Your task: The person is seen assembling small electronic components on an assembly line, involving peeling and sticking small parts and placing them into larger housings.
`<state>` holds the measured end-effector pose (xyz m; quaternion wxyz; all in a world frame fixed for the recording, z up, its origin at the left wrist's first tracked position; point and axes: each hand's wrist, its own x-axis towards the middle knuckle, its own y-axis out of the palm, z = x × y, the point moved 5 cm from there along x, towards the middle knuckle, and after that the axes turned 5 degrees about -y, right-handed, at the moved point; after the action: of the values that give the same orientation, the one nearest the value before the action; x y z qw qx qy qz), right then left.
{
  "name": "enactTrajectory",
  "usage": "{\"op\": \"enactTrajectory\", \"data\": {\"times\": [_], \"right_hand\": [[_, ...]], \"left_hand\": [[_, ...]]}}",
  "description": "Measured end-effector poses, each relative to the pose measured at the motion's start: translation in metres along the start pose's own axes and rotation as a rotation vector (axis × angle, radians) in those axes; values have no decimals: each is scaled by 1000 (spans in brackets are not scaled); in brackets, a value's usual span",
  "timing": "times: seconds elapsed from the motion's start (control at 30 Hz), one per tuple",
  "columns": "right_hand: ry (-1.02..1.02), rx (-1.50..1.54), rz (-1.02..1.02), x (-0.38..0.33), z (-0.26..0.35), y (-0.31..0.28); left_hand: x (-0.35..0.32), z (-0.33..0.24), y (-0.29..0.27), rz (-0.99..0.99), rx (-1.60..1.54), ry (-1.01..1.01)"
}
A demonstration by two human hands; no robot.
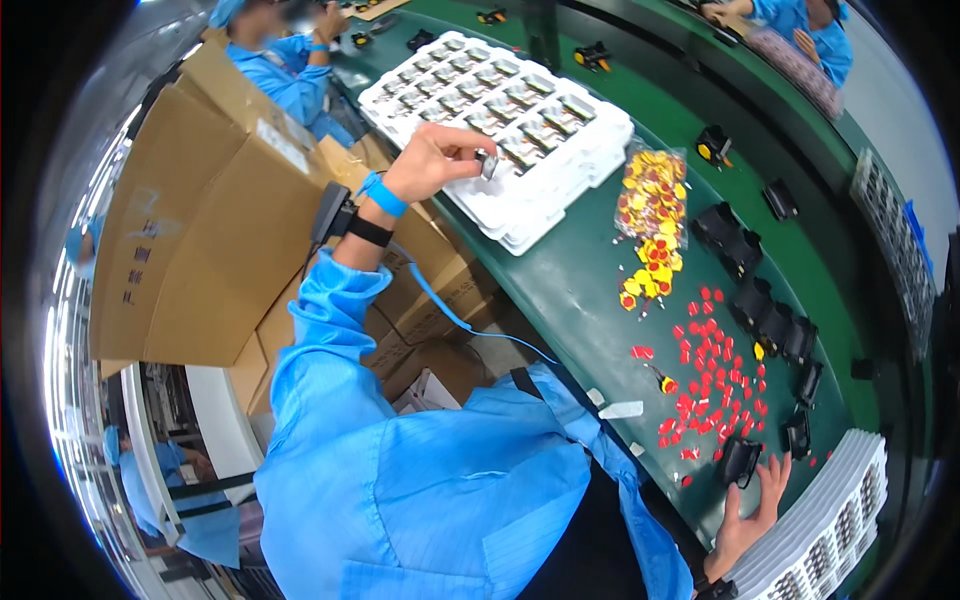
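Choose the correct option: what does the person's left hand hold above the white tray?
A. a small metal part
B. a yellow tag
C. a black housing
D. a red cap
A: the left hand pinches a small silvery metal part between its fingertips over the white compartment tray, while the red pieces and black housings lie further along the green table.

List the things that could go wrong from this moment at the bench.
1. The left hand pinches a small metal part over the white tray; if it slips, it could knock the seated parts.
2. The right hand rests by a black component amid loose red pieces; a sweep could scatter them.
3. The blue wrist cord hangs near the table edge and might snag.
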<state>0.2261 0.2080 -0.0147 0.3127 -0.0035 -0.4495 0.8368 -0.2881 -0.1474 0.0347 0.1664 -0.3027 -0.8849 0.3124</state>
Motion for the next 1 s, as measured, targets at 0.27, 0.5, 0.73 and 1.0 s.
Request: {"op": "enactTrajectory", "data": {"times": [0.27, 0.5, 0.73, 1.0], "right_hand": [[-162, 296, -78, -11, 67, -8], [-317, 578, 125, 26, 103, 49], [8, 468, -41, -34, 56, 4], [10, 621, -636, -50, 19, -37]], "left_hand": [[-63, -167, 105, 220, -219, 799], [-118, -225, 252, 558, -365, 1005], [-121, -253, 319, 722, -445, 981], [-111, -269, 402, 389, 134, 705]]}}
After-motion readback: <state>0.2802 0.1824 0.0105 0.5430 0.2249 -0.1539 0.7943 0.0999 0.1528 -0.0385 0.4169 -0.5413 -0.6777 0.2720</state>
